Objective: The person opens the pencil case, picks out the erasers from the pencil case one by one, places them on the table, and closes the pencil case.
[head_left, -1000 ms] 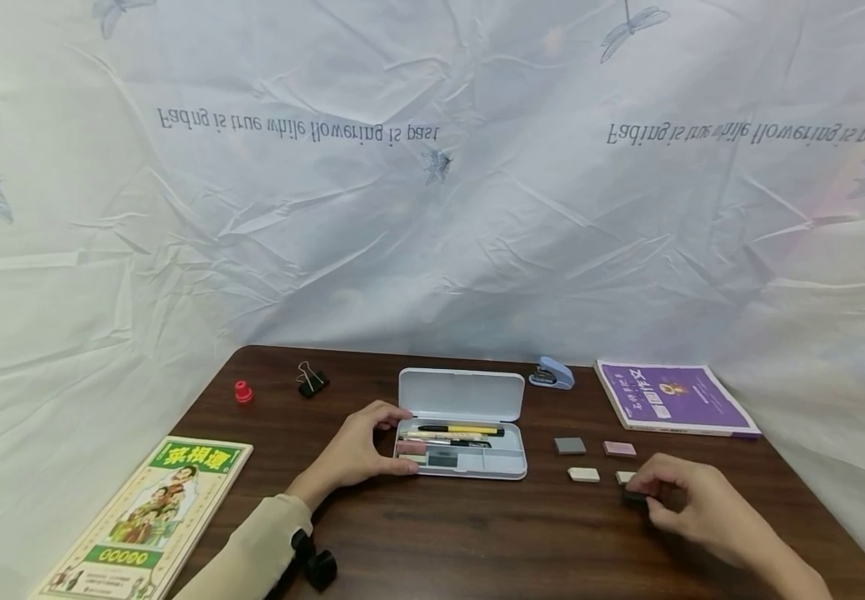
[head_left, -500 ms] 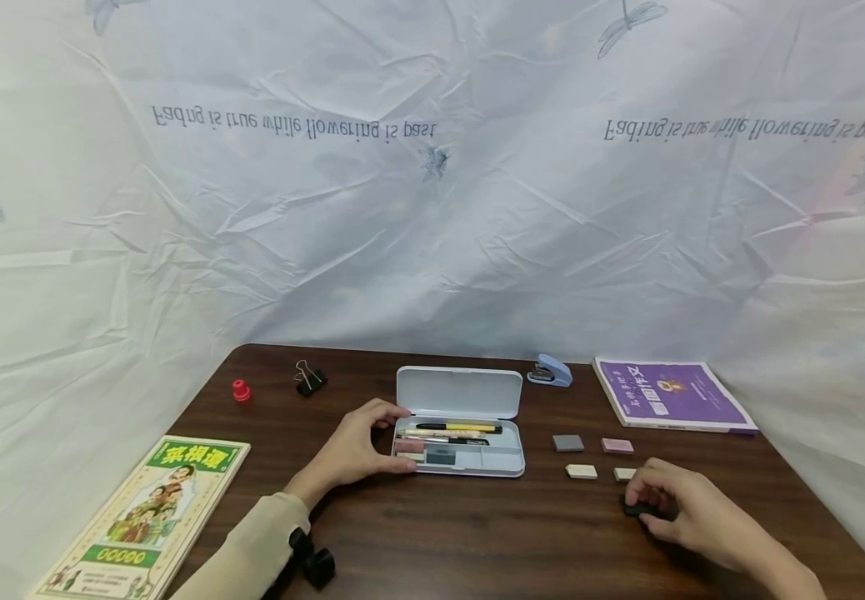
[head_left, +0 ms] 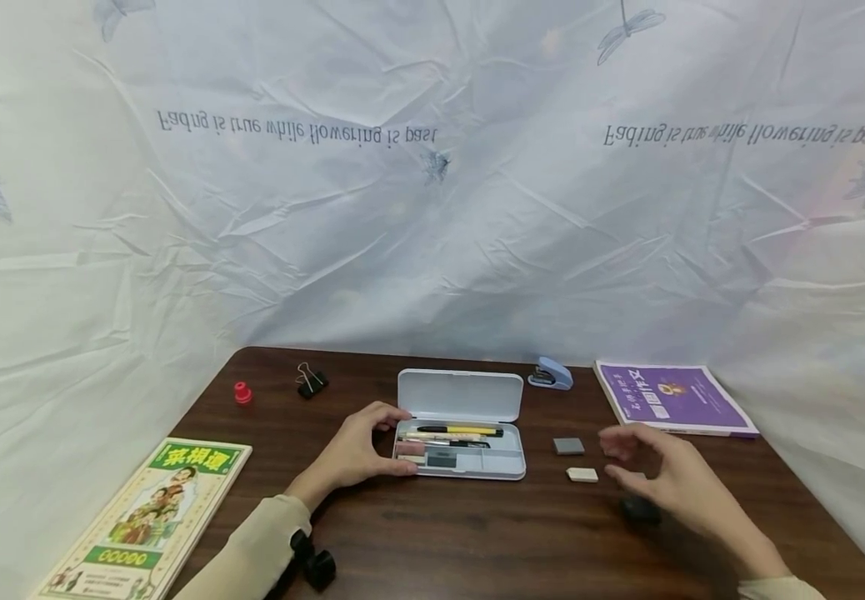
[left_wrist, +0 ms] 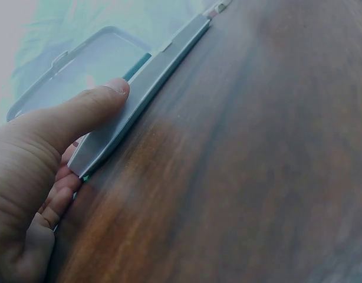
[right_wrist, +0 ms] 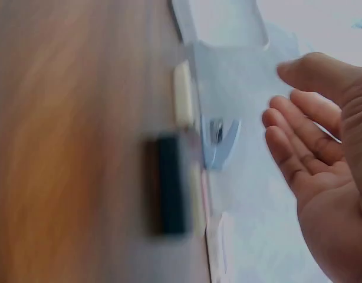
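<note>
Two hands in my view: left hand point(head_left: 357, 450) clamps the open pencil case's point(head_left: 470, 462) nine-o'clock end; right hand point(head_left: 672, 479), fingers spread and empty, hovers over the black eraser point(head_left: 638, 510) at the case's four o'clock.

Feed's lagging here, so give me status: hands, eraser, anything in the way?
Left hand grips pencil case end. Right hand open, lifted, holding nothing. Black eraser on table, just below it. Other erasers beside; path clear.
</note>
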`<state>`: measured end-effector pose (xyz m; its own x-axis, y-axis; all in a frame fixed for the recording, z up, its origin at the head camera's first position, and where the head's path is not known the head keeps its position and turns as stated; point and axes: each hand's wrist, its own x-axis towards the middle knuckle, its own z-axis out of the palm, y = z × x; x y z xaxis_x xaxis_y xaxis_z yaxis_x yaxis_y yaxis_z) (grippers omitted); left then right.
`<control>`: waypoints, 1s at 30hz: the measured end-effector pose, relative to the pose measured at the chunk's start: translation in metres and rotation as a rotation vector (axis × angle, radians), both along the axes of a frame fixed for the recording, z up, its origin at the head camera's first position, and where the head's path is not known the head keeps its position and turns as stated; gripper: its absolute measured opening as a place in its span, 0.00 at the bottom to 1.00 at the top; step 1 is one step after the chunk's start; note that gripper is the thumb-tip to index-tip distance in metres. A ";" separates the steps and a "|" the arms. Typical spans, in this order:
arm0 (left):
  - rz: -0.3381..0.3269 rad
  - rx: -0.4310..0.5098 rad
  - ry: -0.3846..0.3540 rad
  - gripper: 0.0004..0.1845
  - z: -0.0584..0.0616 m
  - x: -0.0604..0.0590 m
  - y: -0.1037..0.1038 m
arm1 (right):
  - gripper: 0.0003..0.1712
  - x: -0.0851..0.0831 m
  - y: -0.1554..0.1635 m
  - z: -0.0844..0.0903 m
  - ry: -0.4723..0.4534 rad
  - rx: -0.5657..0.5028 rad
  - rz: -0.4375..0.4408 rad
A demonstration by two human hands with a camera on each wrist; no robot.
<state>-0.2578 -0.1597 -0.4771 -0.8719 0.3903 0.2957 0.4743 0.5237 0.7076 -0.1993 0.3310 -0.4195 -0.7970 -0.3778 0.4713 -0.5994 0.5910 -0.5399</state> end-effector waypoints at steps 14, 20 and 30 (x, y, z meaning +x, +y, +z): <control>-0.003 0.004 -0.014 0.42 0.001 0.001 0.000 | 0.29 -0.037 -0.091 0.032 -0.088 -0.194 0.153; 0.001 -0.007 -0.013 0.42 0.001 0.001 -0.001 | 0.28 -0.047 -0.132 0.037 -0.092 -0.234 0.260; -0.001 -0.001 -0.009 0.42 0.001 0.000 -0.001 | 0.24 -0.058 -0.185 0.027 -0.136 -0.178 0.338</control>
